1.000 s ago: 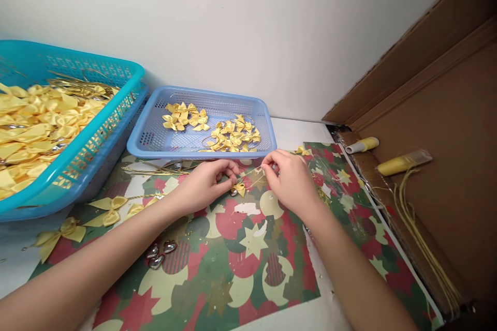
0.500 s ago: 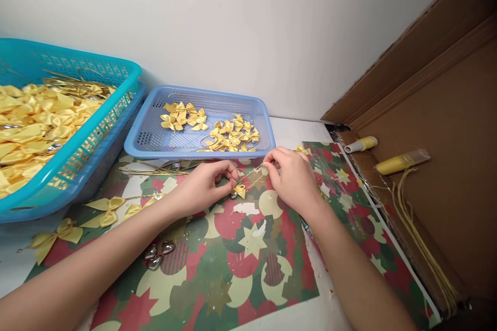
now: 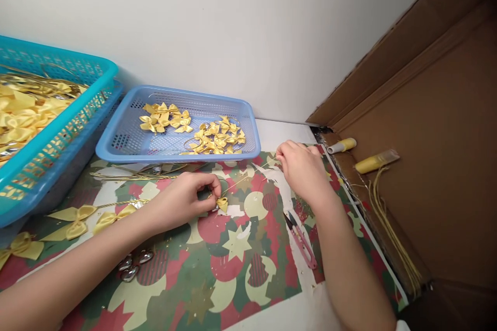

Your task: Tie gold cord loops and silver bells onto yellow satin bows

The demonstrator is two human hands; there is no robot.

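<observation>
My left hand [image 3: 188, 199] is closed in a pinch at a small yellow ribbon bow [image 3: 222, 204] that has a silver bead beside it. From the bow a thin gold cord [image 3: 243, 181] runs taut up to the right. Its far end is pinched between the fingers of my right hand [image 3: 303, 170], which hovers over the right part of the patterned sheet. Pink thread snips [image 3: 302, 244] lie below my right hand, near the forearm. Silver heart-shaped beads [image 3: 130, 272] sit beside my left forearm.
A blue basket [image 3: 178, 158] with yellow bows stands at the back; a fuller turquoise basket [image 3: 58, 137] is at left. Larger yellow bows [image 3: 77, 222] lie by my left arm. At right, a cardboard wall [image 3: 438, 139] holds yellow tubes [image 3: 376, 161] and hanging cords [image 3: 388, 232].
My right hand has moved away from my left, drawing the cord out into a straight line. The pink snips have come into fuller view. The camera has shifted rightward.
</observation>
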